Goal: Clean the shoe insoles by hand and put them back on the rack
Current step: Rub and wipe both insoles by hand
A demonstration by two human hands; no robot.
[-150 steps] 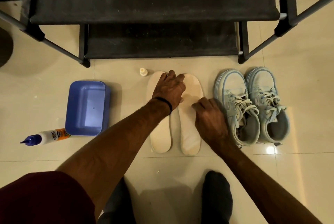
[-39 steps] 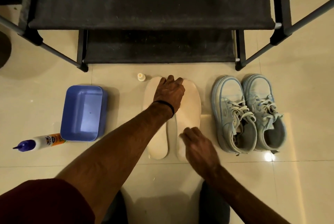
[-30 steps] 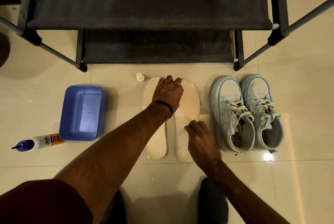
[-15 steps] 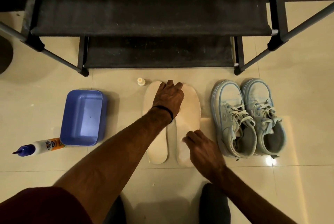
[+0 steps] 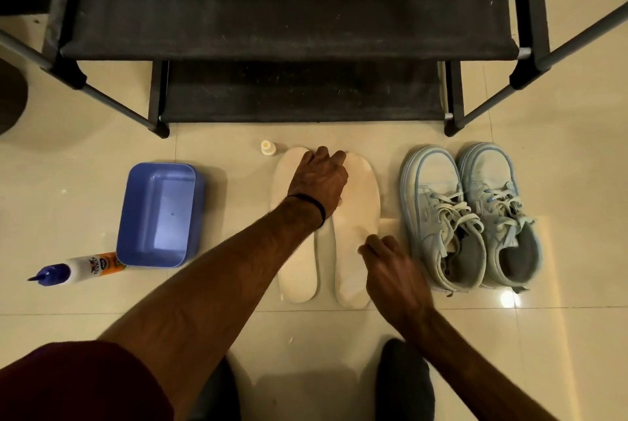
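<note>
Two pale insoles [image 5: 356, 217] lie side by side on the floor [image 5: 238, 155], between the blue tub [image 5: 158, 217] and the pair of shoes [image 5: 472, 217], just in front of the black rack [image 5: 289, 13]. The left hand [image 5: 317, 181] lies flat on their toe ends and holds them down, while the right hand [image 5: 390, 271] has its fingers bent onto the right insole, and I cannot tell if it pinches a cloth. I think the cleaning is in the middle, and nothing is back on the rack yet.
</note>
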